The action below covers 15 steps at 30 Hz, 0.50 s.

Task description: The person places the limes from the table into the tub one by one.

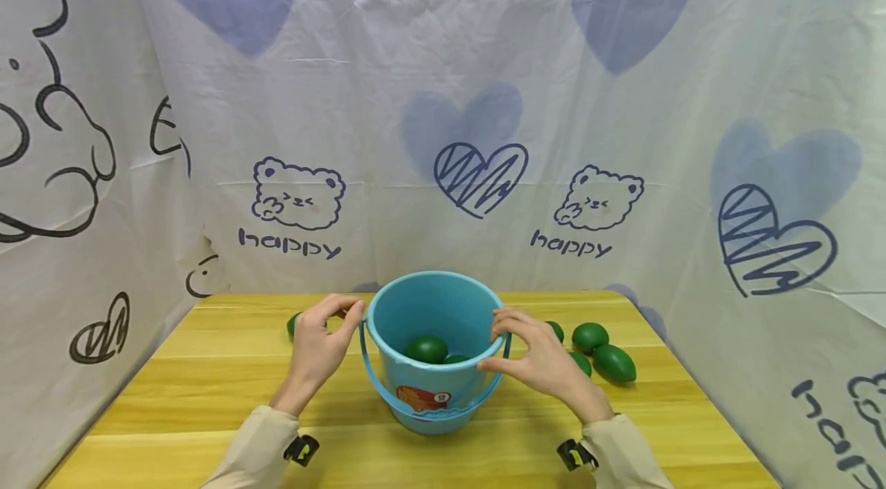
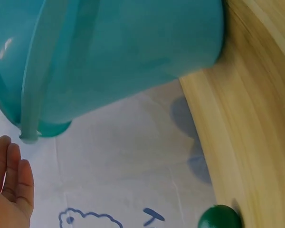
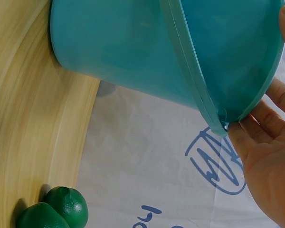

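Head view: A person's left hand and right hand, well apart, flank a blue bucket upright on a wooden table, green fruit inside and others at right.

Left wrist view: Relaxed, nearly straight fingers sit just beside the bucket's handle, gripping nothing.

Right wrist view: Extended fingertips touch the rim, unclenched, thumb spread away.

The white cloth reads "happy" several times, while the red label on the blue bucket is illegible.
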Each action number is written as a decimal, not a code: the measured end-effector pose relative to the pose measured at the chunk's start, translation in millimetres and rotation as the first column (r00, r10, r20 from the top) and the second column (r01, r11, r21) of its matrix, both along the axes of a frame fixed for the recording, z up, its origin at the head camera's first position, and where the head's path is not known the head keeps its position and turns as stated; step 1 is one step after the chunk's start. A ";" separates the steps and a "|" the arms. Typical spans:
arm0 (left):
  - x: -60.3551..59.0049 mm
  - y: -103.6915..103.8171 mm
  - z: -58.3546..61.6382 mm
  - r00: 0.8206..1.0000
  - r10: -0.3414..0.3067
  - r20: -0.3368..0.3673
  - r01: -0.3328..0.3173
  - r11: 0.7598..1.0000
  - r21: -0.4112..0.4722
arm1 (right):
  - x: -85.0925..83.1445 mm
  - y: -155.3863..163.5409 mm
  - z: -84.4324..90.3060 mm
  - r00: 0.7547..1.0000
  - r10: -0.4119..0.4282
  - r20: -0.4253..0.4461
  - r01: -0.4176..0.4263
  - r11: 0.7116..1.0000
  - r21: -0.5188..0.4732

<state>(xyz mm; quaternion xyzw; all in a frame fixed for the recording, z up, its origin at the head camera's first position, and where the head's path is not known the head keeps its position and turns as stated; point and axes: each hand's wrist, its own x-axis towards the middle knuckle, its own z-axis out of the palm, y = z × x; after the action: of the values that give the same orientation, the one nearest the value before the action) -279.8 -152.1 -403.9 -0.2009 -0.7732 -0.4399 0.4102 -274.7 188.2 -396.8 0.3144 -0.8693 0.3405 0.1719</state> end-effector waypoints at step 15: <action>-9.2 -28.0 -19.7 0.985 0.057 0.162 -0.068 0.996 0.062 | -1.2 -0.4 -1.0 1.000 -0.004 0.000 0.004 1.000 -0.001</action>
<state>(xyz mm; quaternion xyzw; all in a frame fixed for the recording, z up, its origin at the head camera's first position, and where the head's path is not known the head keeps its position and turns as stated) -289.0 -180.0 -423.5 -0.1266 -0.7942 -0.4674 0.3672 -276.0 187.8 -397.8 0.3128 -0.8696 0.3407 0.1729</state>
